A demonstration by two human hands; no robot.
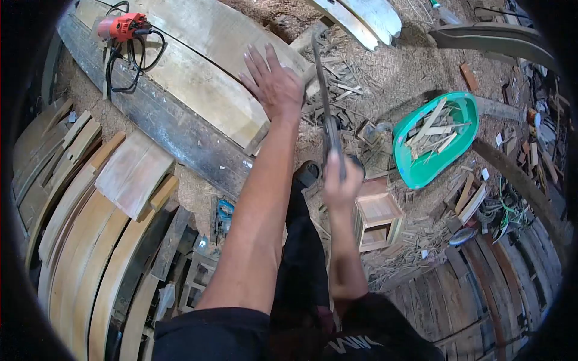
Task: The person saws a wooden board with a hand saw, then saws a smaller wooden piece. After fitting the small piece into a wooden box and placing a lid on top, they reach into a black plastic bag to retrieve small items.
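My left hand (pixel 278 87) lies flat with fingers spread on a wide pale wooden board (pixel 208 36), near its end. In my right hand (pixel 342 183), slightly blurred, is the handle of a handsaw (pixel 326 105). Its dark blade, seen nearly edge-on, points away from me just past the board's right end. A second board (pixel 198 90) lies alongside the first, with a dark gap between them. Both rest on a long dark, paint-spotted bench plank (pixel 174 129).
A red corded power tool (pixel 124 27) sits on the boards at upper left. Wood scraps fill a green tub (pixel 473 114) on the right. A small wooden box frame (pixel 379 215) stands by my right forearm. Planks (pixel 102 240) are stacked at left; shavings cover the floor.
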